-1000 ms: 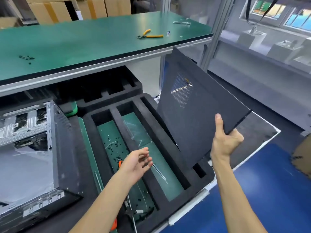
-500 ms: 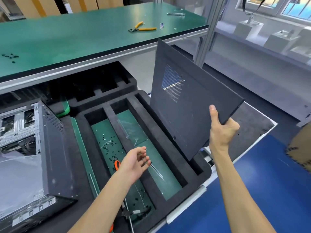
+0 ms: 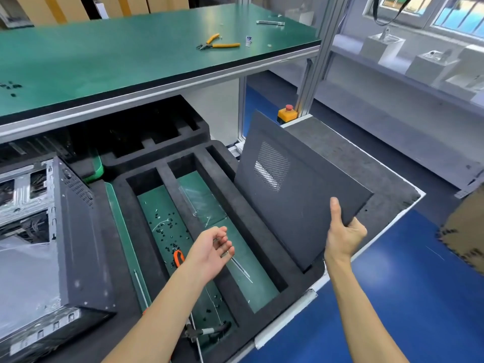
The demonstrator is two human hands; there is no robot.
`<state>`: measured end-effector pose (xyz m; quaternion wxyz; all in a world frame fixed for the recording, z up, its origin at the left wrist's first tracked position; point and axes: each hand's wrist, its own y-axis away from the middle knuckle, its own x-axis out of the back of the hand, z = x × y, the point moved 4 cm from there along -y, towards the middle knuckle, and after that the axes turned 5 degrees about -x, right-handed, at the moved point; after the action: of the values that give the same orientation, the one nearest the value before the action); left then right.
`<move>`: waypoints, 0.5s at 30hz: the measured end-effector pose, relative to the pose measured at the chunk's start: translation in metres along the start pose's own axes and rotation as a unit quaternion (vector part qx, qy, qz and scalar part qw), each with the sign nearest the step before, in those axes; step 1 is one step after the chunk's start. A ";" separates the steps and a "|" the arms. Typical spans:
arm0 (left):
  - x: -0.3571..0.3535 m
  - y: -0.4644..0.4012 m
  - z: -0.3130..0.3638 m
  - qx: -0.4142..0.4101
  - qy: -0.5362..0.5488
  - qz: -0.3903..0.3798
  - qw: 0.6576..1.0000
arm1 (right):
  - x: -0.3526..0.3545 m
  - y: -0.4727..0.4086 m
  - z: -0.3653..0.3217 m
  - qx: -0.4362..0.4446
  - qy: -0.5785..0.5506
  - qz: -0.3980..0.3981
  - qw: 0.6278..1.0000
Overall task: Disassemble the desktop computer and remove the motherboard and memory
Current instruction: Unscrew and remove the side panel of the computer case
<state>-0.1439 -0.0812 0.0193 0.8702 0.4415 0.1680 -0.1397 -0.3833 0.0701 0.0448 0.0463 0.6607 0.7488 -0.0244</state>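
Flat black perforated-metal side panel (image 3: 296, 195) is pinched at its 5 o'clock corner by right hand (image 3: 343, 233); one-point hold risks slippage. Left hand (image 3: 212, 248) relaxed, empty.

Single view only, head-worn wide-angle cam, looks fwd and down from above the person's arms. Close range: both forearms enter from bottom edge, left hand (image 3: 213, 248) and right hand (image 3: 343, 231) sit mid-frame. Foam tray (image 3: 264, 263) fills centre, open computer case (image 3: 76, 247) cut off at left edge. Green bench top (image 3: 117, 56) spans the upper part, blue floor (image 3: 408, 289) at lower right. Edges bend w/ lens distortion. No 2nd view, so no overlap.
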 end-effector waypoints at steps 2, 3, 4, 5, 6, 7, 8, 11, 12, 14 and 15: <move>0.000 0.001 -0.002 0.003 0.006 0.001 1.000 | 0.008 -0.003 0.010 -0.043 -0.011 0.023 0.999; 0.000 0.003 -0.002 0.005 0.007 0.001 1.000 | 0.009 -0.004 0.013 -0.053 -0.013 0.023 0.998; 0.000 0.004 -0.002 0.005 0.007 0.000 1.000 | 0.008 -0.003 0.014 -0.054 -0.011 0.020 0.998; 0.002 0.005 -0.002 0.005 0.008 0.000 1.000 | 0.007 -0.002 0.014 -0.048 -0.009 0.015 0.999; 0.004 0.007 -0.001 0.003 0.008 0.000 1.000 | 0.007 0.000 0.012 -0.028 -0.016 0.013 0.999; 0.007 0.010 0.001 -0.001 0.007 -0.001 1.000 | 0.007 0.003 0.007 0.006 -0.032 0.015 0.999; 0.010 0.012 0.004 -0.005 0.006 -0.002 1.000 | 0.008 0.008 -0.001 0.048 -0.049 0.022 0.997; 0.020 0.023 0.018 -0.027 0.015 -0.010 0.999 | 0.011 0.023 -0.032 0.162 -0.031 0.060 0.985; 0.023 0.028 0.024 -0.035 0.018 -0.015 0.999 | 0.009 0.027 -0.043 0.197 -0.021 0.061 0.978; 0.028 0.042 0.037 -0.052 0.024 -0.031 0.998 | 0.000 0.039 -0.062 0.248 -0.032 0.055 0.967; 0.031 0.050 0.044 -0.062 0.027 -0.044 0.997 | -0.008 0.048 -0.071 0.266 -0.047 0.047 0.962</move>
<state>-0.0886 -0.0914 0.0666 0.8843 0.3825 0.2185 -0.1550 -0.3369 0.0754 0.1171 -0.0949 0.6816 0.6804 -0.2520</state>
